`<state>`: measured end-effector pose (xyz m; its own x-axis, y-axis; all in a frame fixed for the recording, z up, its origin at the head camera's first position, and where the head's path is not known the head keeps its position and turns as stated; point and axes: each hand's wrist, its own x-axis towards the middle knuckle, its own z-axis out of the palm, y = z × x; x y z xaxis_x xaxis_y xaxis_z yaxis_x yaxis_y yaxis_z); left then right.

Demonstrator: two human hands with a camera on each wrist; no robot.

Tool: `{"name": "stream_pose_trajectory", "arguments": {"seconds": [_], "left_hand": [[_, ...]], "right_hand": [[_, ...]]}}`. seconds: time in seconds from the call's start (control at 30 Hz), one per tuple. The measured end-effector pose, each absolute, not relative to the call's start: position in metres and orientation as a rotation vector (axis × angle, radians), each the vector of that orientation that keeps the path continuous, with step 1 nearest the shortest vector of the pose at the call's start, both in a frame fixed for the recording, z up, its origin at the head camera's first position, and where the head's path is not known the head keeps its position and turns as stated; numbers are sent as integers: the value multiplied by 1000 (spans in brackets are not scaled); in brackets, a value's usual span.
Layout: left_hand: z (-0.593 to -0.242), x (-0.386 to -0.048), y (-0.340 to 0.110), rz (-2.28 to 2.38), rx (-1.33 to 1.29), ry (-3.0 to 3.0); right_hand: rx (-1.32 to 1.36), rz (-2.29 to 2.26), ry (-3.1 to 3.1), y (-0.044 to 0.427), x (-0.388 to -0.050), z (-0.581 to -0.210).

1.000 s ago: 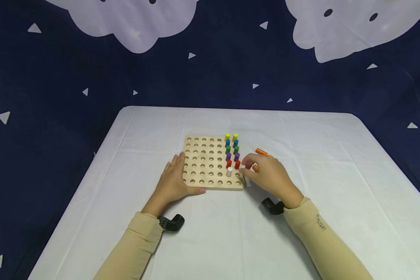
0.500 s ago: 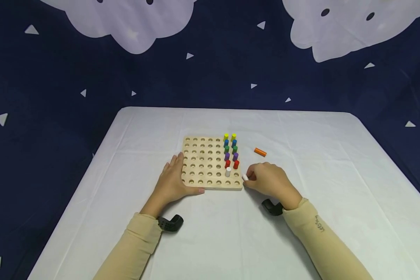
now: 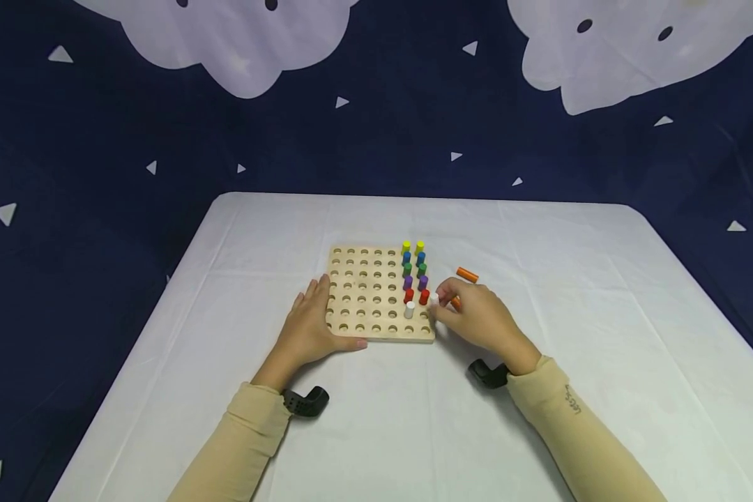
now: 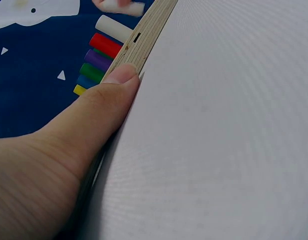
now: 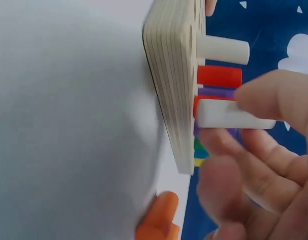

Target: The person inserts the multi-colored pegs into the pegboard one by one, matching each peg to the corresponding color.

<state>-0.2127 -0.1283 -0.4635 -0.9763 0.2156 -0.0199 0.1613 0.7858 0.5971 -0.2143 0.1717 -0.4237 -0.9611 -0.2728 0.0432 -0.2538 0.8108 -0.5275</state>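
Observation:
A wooden pegboard [image 3: 355, 280] with rows of round holes lies on the table. My left hand [image 3: 307, 321] rests against its left side with fingers extended, the thumb [image 4: 121, 80] pressing along the front edge. My right hand [image 3: 477, 314] pinches a white peg [image 5: 228, 115] between thumb and fingers, just off the board's right edge, upright and apart from the holes. Two columns of pegs stand at the right side: yellow, blue, green, purple [image 3: 423, 283] and red [image 3: 424, 298] pairs, plus one white peg [image 3: 409, 310] in the inner column.
An orange peg [image 3: 467, 275] lies on the white-covered table [image 3: 376, 432] right of the board. A second orange peg [image 3: 456, 304] is partly hidden behind my right hand. A dark blue cloth [image 3: 401, 132] with clouds and triangles hangs behind the table.
My right hand has reached down to the white peg lying beside the board, gripped it and lifted it upright to the board's right edge. My left hand has stayed in place.

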Motion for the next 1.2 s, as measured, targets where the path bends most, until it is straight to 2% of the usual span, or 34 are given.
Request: {"name": "stream_pose_trajectory", "arguments": {"seconds": [0.23,0.8,1.0,1.2], "left_hand": [[-464,-213,-129,952,310,2890],[-462,-214,-128,942,318,2887],[-462,-214,-128,942,317,2885],[-463,-213,-128,945,305,2876]], "right_hand": [[-433,-1047,2883,168,-215,-427],[-529,-878,2947,167,-213,-426],[-439,-812,2975,187,-217,-412],[-339,-527,2965,208,-222,-411]]}}
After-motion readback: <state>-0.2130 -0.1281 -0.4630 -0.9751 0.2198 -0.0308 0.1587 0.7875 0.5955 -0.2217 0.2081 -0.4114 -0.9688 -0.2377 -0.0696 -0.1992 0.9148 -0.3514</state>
